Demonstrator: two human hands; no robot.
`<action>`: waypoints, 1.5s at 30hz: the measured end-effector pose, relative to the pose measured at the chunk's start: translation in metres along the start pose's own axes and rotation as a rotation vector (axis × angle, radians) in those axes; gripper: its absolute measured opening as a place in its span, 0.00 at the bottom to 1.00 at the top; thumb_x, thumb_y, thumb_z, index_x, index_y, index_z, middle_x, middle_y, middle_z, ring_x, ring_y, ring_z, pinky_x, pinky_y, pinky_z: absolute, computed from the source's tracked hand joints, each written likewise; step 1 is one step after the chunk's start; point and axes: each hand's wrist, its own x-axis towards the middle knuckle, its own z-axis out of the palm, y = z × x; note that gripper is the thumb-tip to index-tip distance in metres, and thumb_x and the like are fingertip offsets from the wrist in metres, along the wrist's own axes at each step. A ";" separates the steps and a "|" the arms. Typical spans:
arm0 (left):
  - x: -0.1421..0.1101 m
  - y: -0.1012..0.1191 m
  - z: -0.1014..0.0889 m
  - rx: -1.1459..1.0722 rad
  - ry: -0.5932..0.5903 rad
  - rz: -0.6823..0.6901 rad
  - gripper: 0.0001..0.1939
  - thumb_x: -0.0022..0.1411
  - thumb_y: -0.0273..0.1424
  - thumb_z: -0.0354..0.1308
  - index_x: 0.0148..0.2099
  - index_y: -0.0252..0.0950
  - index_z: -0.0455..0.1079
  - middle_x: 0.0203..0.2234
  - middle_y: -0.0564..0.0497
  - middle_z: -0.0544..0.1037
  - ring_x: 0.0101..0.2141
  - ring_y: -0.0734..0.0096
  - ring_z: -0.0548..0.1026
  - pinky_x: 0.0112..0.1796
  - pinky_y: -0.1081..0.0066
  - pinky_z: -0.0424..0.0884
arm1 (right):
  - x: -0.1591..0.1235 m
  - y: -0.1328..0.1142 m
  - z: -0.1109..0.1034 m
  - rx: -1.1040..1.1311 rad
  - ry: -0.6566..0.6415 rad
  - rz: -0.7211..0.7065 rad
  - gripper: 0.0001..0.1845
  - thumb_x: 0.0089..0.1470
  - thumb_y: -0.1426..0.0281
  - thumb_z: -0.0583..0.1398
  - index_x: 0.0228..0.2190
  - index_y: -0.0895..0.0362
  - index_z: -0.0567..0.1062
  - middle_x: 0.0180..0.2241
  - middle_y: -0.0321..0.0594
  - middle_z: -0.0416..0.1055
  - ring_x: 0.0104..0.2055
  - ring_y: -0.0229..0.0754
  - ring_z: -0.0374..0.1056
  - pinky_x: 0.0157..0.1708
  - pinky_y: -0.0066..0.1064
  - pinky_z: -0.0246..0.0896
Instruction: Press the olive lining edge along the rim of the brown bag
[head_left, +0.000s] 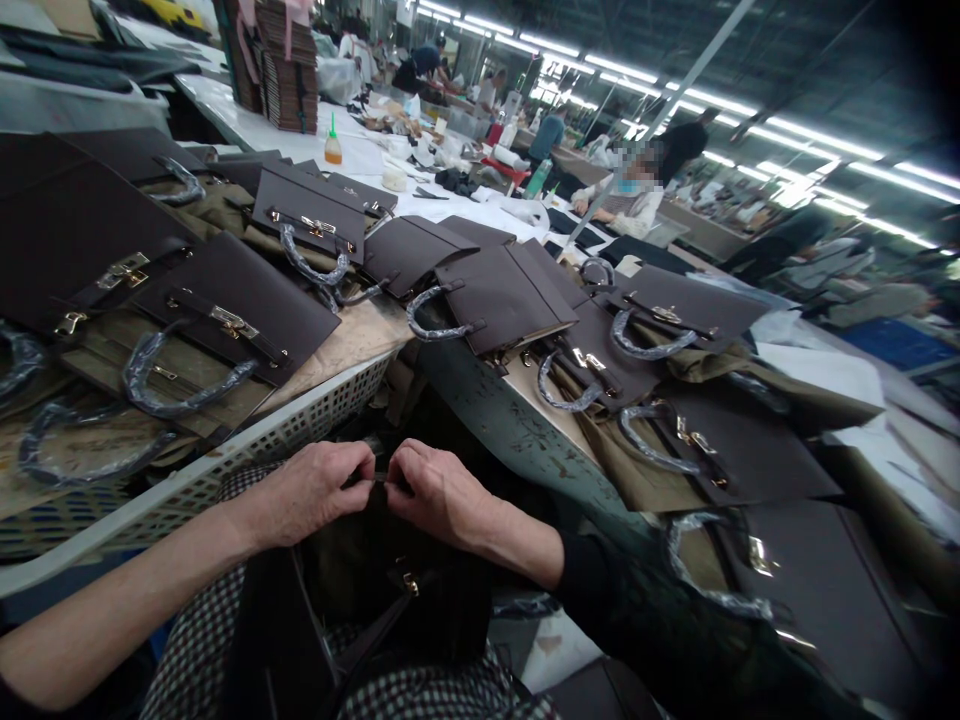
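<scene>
My left hand (315,490) and my right hand (435,490) meet low in the middle, fingertips pinched together on a small dark part of a dark brown bag (375,590) lying in my lap. What the fingers pinch is too small to name. A small gold fitting (410,582) shows on the bag below my right wrist. The bag rests on checked cloth (420,695) over my legs.
Several dark brown handbag pieces with gold clasps and film-wrapped handles (187,395) lie on a white lattice crate (315,410) at left and across the worktable (517,430) at right. An orange-capped glue bottle (333,145) stands further back. Other people work at far tables.
</scene>
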 end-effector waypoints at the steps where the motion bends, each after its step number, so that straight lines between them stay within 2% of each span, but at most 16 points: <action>1: 0.000 0.000 0.000 -0.006 -0.001 -0.002 0.07 0.65 0.34 0.54 0.34 0.39 0.66 0.27 0.57 0.71 0.29 0.71 0.68 0.32 0.71 0.59 | 0.000 0.000 0.000 0.006 0.000 0.008 0.03 0.54 0.73 0.59 0.33 0.61 0.71 0.33 0.41 0.70 0.31 0.37 0.64 0.29 0.27 0.56; 12: 0.001 0.003 0.001 -0.040 0.010 -0.042 0.07 0.65 0.35 0.54 0.34 0.39 0.66 0.26 0.58 0.71 0.28 0.71 0.68 0.32 0.71 0.60 | -0.002 0.003 0.004 0.057 0.062 0.023 0.02 0.53 0.74 0.60 0.32 0.60 0.70 0.31 0.38 0.68 0.30 0.36 0.61 0.29 0.27 0.54; 18: 0.000 0.003 -0.001 -0.085 0.013 -0.070 0.07 0.63 0.35 0.55 0.34 0.39 0.66 0.25 0.58 0.71 0.27 0.71 0.68 0.31 0.71 0.61 | -0.001 0.002 0.003 0.148 0.084 0.095 0.03 0.51 0.75 0.61 0.30 0.58 0.70 0.29 0.35 0.68 0.29 0.35 0.61 0.28 0.26 0.52; 21: 0.002 0.000 -0.004 -0.240 -0.004 -0.088 0.07 0.62 0.35 0.57 0.41 0.39 0.66 0.27 0.58 0.73 0.29 0.71 0.70 0.32 0.72 0.63 | 0.002 0.001 -0.006 0.247 0.006 0.188 0.05 0.51 0.73 0.62 0.32 0.58 0.71 0.29 0.35 0.70 0.28 0.35 0.62 0.27 0.26 0.51; 23: 0.003 -0.003 -0.007 -0.352 -0.049 -0.118 0.12 0.61 0.35 0.58 0.46 0.39 0.67 0.27 0.58 0.74 0.30 0.70 0.72 0.33 0.73 0.64 | 0.004 0.003 -0.014 0.327 -0.060 0.228 0.12 0.53 0.71 0.63 0.40 0.58 0.71 0.30 0.35 0.73 0.29 0.35 0.64 0.28 0.26 0.53; 25: 0.003 -0.005 -0.010 -0.389 -0.106 -0.128 0.12 0.61 0.36 0.58 0.47 0.39 0.71 0.27 0.58 0.75 0.31 0.70 0.72 0.34 0.73 0.65 | 0.005 0.005 -0.023 0.381 -0.134 0.223 0.15 0.57 0.68 0.62 0.45 0.58 0.70 0.31 0.35 0.74 0.31 0.36 0.66 0.29 0.26 0.54; 27: 0.003 -0.006 -0.013 -0.379 -0.150 -0.109 0.12 0.62 0.37 0.57 0.45 0.39 0.75 0.29 0.56 0.77 0.33 0.68 0.73 0.36 0.73 0.65 | 0.006 0.006 -0.030 0.392 -0.229 0.195 0.11 0.63 0.64 0.56 0.41 0.58 0.73 0.30 0.35 0.72 0.30 0.35 0.65 0.29 0.26 0.54; 28: 0.003 -0.005 -0.014 -0.367 -0.165 -0.095 0.12 0.62 0.37 0.57 0.44 0.39 0.76 0.31 0.56 0.78 0.35 0.68 0.74 0.37 0.73 0.66 | 0.007 0.006 -0.033 0.382 -0.271 0.180 0.16 0.66 0.62 0.52 0.37 0.58 0.74 0.29 0.35 0.71 0.29 0.35 0.64 0.28 0.26 0.53; 30: 0.002 -0.003 -0.014 -0.328 -0.177 -0.076 0.12 0.63 0.39 0.57 0.43 0.40 0.78 0.34 0.56 0.80 0.37 0.66 0.75 0.38 0.74 0.66 | 0.008 0.003 -0.035 0.334 -0.359 0.140 0.23 0.67 0.56 0.49 0.33 0.59 0.75 0.28 0.36 0.70 0.28 0.35 0.62 0.26 0.26 0.51; 31: 0.001 -0.001 -0.014 -0.302 -0.178 -0.071 0.13 0.63 0.39 0.56 0.43 0.41 0.78 0.33 0.56 0.80 0.37 0.66 0.75 0.37 0.74 0.65 | 0.010 0.001 -0.036 0.279 -0.396 0.119 0.23 0.65 0.54 0.51 0.34 0.59 0.75 0.27 0.36 0.70 0.27 0.35 0.62 0.25 0.26 0.50; 34: -0.001 0.005 -0.012 -0.217 -0.150 -0.072 0.14 0.63 0.39 0.55 0.38 0.40 0.80 0.28 0.56 0.78 0.32 0.69 0.73 0.32 0.75 0.63 | 0.015 -0.007 -0.034 0.026 -0.464 0.058 0.16 0.62 0.59 0.57 0.34 0.59 0.76 0.26 0.39 0.72 0.26 0.37 0.64 0.24 0.28 0.47; 36: -0.003 0.008 -0.010 -0.176 -0.111 -0.085 0.14 0.62 0.39 0.55 0.35 0.39 0.80 0.24 0.57 0.76 0.28 0.71 0.71 0.29 0.76 0.61 | 0.019 -0.008 -0.033 -0.047 -0.476 -0.008 0.14 0.63 0.63 0.57 0.31 0.59 0.77 0.24 0.39 0.71 0.25 0.37 0.63 0.25 0.29 0.46; 40: -0.011 0.005 -0.014 -0.138 -0.066 -0.093 0.15 0.63 0.42 0.55 0.33 0.39 0.79 0.20 0.58 0.72 0.27 0.71 0.69 0.29 0.75 0.60 | 0.026 0.002 -0.039 0.175 -0.550 -0.209 0.13 0.63 0.66 0.57 0.30 0.59 0.76 0.22 0.33 0.67 0.24 0.33 0.57 0.26 0.26 0.50; 43: -0.023 -0.007 -0.022 -0.167 -0.039 -0.146 0.14 0.62 0.41 0.55 0.37 0.40 0.79 0.28 0.56 0.79 0.33 0.67 0.74 0.35 0.73 0.65 | 0.034 0.011 -0.045 0.357 -0.713 -0.153 0.08 0.60 0.71 0.58 0.35 0.61 0.76 0.24 0.31 0.68 0.24 0.32 0.59 0.26 0.23 0.54; 45: -0.033 -0.014 -0.026 -0.214 0.001 -0.235 0.14 0.60 0.37 0.56 0.44 0.39 0.78 0.38 0.53 0.81 0.41 0.61 0.77 0.42 0.69 0.68 | 0.041 0.013 -0.045 0.536 -0.834 -0.098 0.11 0.57 0.75 0.58 0.43 0.61 0.75 0.31 0.34 0.73 0.30 0.34 0.66 0.30 0.23 0.60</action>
